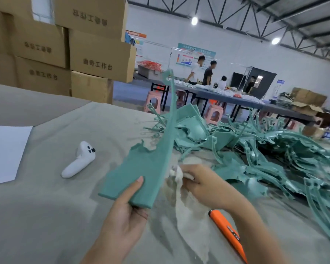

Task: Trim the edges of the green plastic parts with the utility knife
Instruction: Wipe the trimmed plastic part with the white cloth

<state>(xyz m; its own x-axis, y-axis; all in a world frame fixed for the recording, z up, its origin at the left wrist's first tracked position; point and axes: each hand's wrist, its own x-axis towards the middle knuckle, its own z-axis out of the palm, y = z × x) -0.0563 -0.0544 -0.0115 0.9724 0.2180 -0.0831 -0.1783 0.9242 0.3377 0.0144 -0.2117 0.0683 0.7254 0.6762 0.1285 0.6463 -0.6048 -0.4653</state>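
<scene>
**Green part held up, cloth at its edge, knife lying on the table**

The left hand [122, 212] gripped the wide end of a long green part [141, 172], thumb on top and fingers curled beneath, tilting it up over the table [65, 216]. The right hand [200, 185] pinched a white cloth [191, 216] against the part's right edge. The orange utility knife [229, 231] lay under the right forearm, near the pile of green parts [274, 159]. Trimming well would probably mean bracing the part low and cutting away from the holding thumb.
</scene>
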